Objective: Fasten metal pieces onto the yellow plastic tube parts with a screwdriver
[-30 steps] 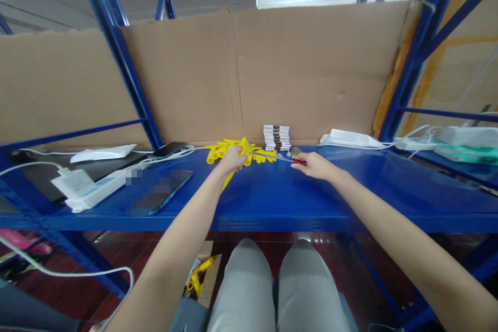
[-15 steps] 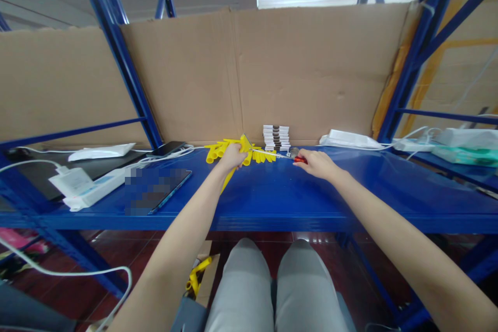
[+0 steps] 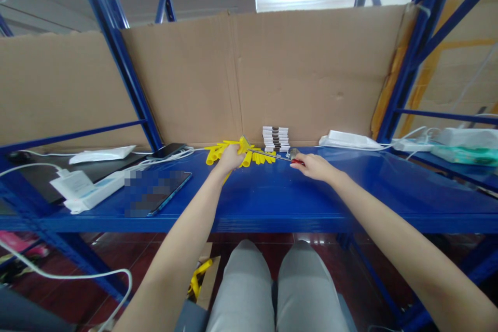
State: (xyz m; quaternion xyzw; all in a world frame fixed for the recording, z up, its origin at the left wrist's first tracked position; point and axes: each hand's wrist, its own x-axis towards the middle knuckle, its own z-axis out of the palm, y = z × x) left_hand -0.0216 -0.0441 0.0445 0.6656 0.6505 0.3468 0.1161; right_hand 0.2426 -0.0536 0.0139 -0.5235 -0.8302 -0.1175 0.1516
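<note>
Head view shows a shiny blue shelf, brown cardboard behind, red floor below. The left hand grips a yellow tube; the right hand grips a red-handled tool.

trousers: light grey, plain | forearms: 2, bare | left hand: bare | right hand: bare

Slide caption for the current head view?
Left hand holds a yellow piece while the right hand points a red-handled tool toward it over a blue shelf.

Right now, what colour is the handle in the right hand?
The handle is red; the head view shows it best.
</note>
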